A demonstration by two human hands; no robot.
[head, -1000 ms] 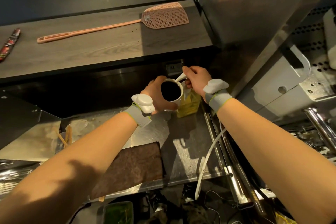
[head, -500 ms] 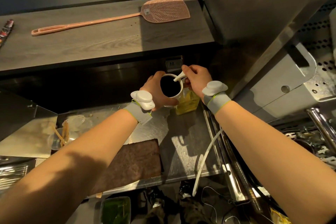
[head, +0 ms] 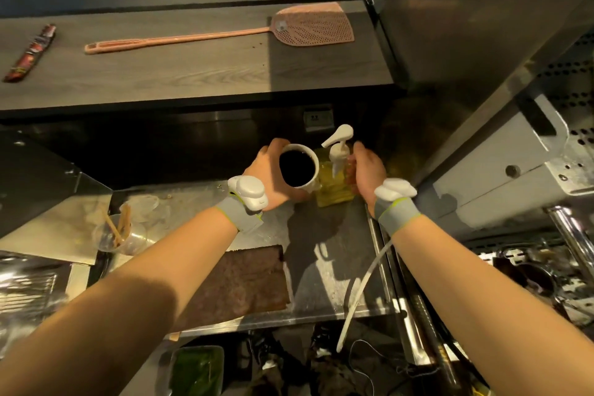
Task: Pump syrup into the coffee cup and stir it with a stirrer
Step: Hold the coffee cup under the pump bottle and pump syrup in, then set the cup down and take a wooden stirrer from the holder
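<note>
Both hands were mine: left hand [head: 268,175] clamped round the coffee cup [head: 299,167], right hand [head: 366,170] fingers curled against the syrup bottle [head: 332,183].

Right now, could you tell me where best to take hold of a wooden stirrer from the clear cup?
Pinch a wooden stirrer by its upper end, from above: the sticks lean in the clear cup, tops above the rim, lower ends inside.

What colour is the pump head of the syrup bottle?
White; the pump head shows best in the head view.
</note>
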